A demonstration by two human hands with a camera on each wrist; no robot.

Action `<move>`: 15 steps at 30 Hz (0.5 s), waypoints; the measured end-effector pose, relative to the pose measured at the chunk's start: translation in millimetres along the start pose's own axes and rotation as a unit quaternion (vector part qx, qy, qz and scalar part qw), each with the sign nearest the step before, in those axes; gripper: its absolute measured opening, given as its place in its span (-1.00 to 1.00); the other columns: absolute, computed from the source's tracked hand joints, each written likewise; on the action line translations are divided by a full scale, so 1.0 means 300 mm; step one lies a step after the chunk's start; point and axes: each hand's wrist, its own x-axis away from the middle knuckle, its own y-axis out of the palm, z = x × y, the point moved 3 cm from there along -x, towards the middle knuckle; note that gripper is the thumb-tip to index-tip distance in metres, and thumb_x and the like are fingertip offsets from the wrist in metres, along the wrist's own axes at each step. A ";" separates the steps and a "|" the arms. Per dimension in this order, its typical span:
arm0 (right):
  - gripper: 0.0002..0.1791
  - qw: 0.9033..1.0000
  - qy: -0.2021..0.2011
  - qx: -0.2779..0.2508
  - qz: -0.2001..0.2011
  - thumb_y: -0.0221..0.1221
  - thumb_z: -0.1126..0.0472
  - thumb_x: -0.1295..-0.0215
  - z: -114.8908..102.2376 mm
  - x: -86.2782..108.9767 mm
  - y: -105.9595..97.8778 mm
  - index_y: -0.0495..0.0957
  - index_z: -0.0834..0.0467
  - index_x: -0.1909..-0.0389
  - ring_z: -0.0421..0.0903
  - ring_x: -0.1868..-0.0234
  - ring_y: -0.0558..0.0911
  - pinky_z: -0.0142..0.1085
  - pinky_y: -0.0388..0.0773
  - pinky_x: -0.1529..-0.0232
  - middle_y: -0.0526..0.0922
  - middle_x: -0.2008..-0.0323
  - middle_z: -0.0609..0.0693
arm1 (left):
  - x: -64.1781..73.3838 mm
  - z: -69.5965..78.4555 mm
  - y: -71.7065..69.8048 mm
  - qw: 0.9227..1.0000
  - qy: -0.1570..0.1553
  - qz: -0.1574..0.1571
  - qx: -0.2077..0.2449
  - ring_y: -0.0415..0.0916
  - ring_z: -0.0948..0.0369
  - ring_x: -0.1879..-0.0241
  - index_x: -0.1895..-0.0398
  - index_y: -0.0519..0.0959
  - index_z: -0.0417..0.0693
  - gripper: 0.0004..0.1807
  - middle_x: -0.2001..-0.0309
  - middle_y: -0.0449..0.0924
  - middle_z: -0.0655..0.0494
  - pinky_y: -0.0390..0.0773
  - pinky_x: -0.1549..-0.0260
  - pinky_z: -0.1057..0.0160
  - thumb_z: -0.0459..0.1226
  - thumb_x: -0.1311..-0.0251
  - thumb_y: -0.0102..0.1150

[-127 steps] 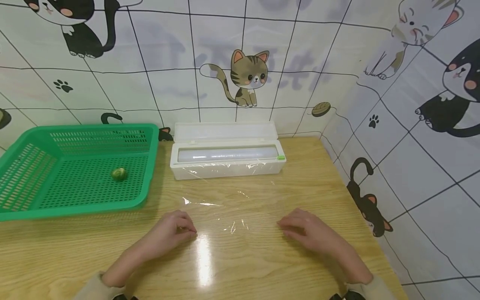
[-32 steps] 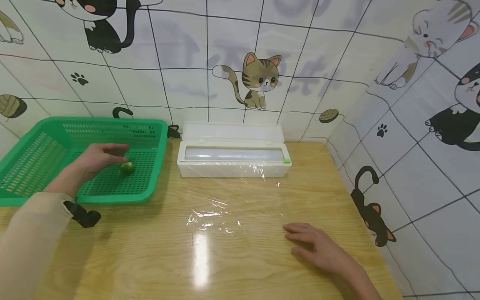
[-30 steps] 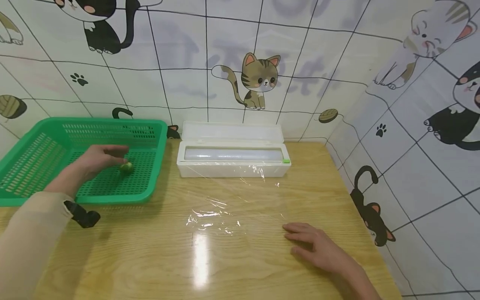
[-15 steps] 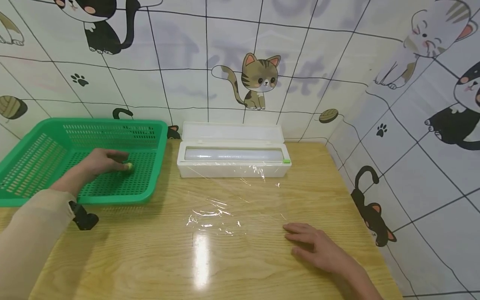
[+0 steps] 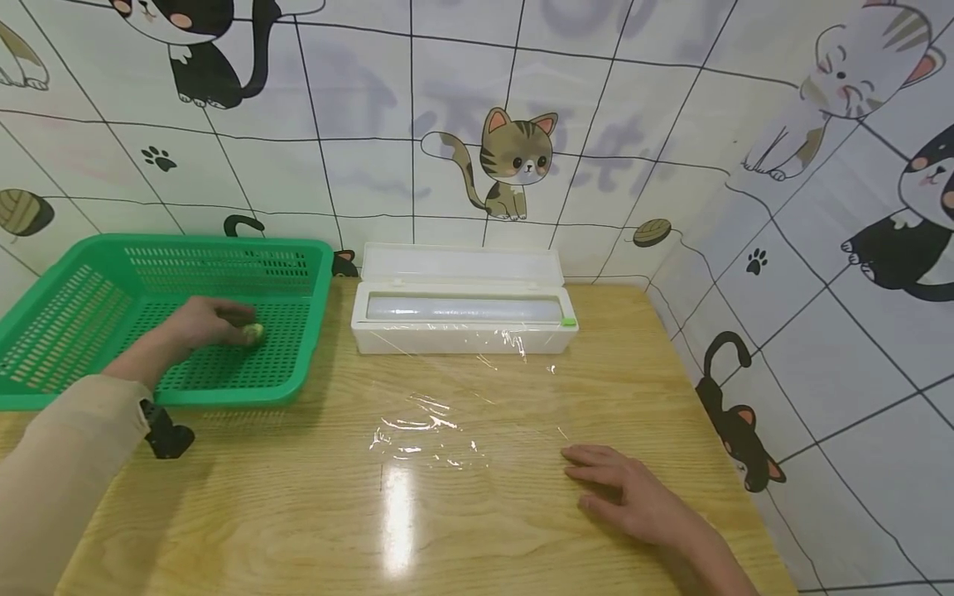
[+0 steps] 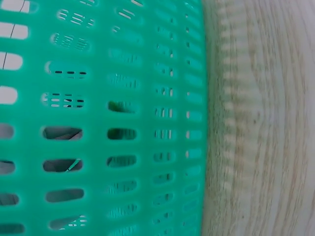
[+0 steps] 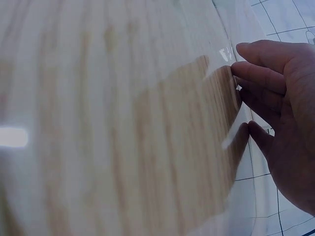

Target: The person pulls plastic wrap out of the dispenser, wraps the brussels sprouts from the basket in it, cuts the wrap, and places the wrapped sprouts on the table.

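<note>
In the head view my left hand (image 5: 204, 324) reaches into the green plastic basket (image 5: 224, 396). Its thumb and fingers pinch a small round yellow-green vegetable (image 5: 254, 334), which looks like a Brussels sprout, low over the basket floor. The fingers cover part of it. Through the slots of the basket wall (image 6: 98, 147), the left wrist view gives only scraps of what is inside. My right hand (image 5: 622, 492) rests with spread, relaxed fingers on the table, beside the sheet of clear cling film (image 5: 428, 422). The right wrist view has these fingertips on the wood, holding nothing.
A white cling film dispenser (image 5: 462, 338) stands at the back with its lid (image 5: 462, 263) up and a film roll (image 5: 462, 309) inside. Film runs from its front onto the wooden table (image 5: 298, 513). Cat-patterned walls (image 5: 358, 108) close off the back and right.
My left hand has gone from beside the film into the basket, then lowered and closed on the green vegetable. The right hand has stayed near its place, its fingers relaxing. The view shifted slightly.
</note>
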 end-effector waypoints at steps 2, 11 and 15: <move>-0.57 1.000 0.001 0.001 -0.001 0.39 0.24 -0.28 -0.002 -0.001 0.000 0.68 0.14 -0.18 -0.05 -0.35 0.48 -0.57 0.13 -0.36 0.57 -0.31 0.00 | 0.000 -0.003 0.000 1.000 0.001 0.003 -0.012 0.21 -0.48 -0.30 -0.41 0.24 -0.56 -0.33 -0.35 0.23 -0.61 0.30 -0.22 -0.41 -0.35 -0.37 0.23; -0.58 1.000 0.017 0.001 -0.005 0.39 0.21 -0.30 -0.004 0.000 -0.001 0.68 0.11 -0.18 -0.06 -0.35 0.48 -0.52 0.19 -0.35 0.57 -0.31 -0.03 | -0.006 -0.001 -0.002 1.000 -0.005 0.013 -0.007 0.18 -0.47 -0.32 -0.38 0.34 -0.50 -0.37 -0.33 0.28 -0.58 0.30 -0.22 -0.42 -0.30 -0.36 0.26; -0.58 1.000 0.020 0.002 -0.008 0.39 0.21 -0.30 -0.001 0.001 -0.001 0.68 0.11 -0.18 -0.05 -0.35 0.48 -0.50 0.21 -0.35 0.57 -0.31 -0.03 | -0.002 0.011 -0.007 1.000 0.007 0.027 0.007 0.21 -0.45 -0.32 -0.40 0.35 -0.45 -0.33 -0.33 0.29 -0.57 0.30 -0.22 -0.41 -0.24 -0.37 0.29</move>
